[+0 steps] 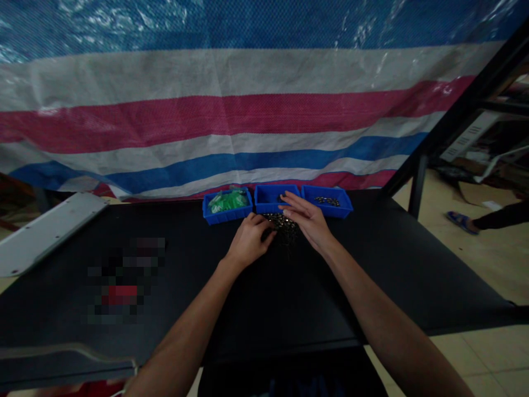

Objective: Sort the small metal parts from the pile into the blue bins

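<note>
Silvery small parts lie heaped on a black desk, just before three blue bins, between a curled left hand, contents unclear, and a loosely spread right hand whose sideways brush could scatter them.

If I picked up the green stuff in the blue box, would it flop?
Probably yes: the green stuff looks crumpled, like thin plastic, so it would likely sag and squish. It may be a bit slippery, since its surface shines. I can't tell how heavy it is.
</note>
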